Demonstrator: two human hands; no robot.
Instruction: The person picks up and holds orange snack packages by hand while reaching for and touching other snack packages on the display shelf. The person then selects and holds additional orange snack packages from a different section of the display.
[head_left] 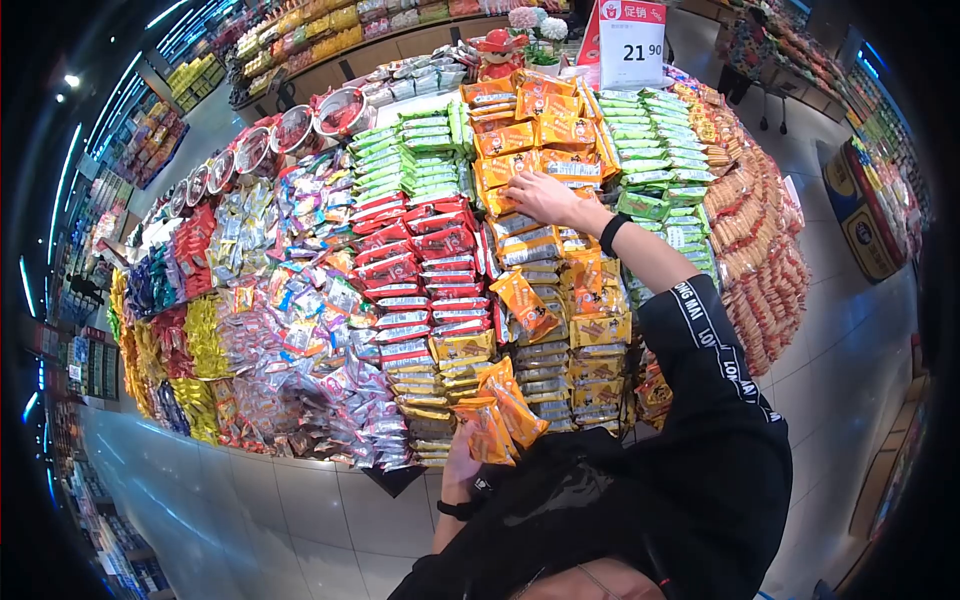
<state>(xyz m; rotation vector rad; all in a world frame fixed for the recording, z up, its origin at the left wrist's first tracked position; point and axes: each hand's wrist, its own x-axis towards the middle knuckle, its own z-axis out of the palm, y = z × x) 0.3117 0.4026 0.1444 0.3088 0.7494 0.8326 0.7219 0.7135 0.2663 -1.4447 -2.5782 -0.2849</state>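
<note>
At the far side, a price sign (632, 62) reads "促销" and "21 90"; the right sleeve (690, 345) shows "ONG MAI". The right hand (545, 197) lies on stacked orange packets (506, 168); I cannot tell whether it grips one. At the near edge, the left hand (461, 460) grasps loose orange packets (487, 430), slightly right of it. Far left stand round tubs (342, 112), contents unclear.

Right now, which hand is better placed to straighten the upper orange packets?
Probably the right hand: it is at the stacked packets, while the left hand holds other orange packets near the body.
</note>
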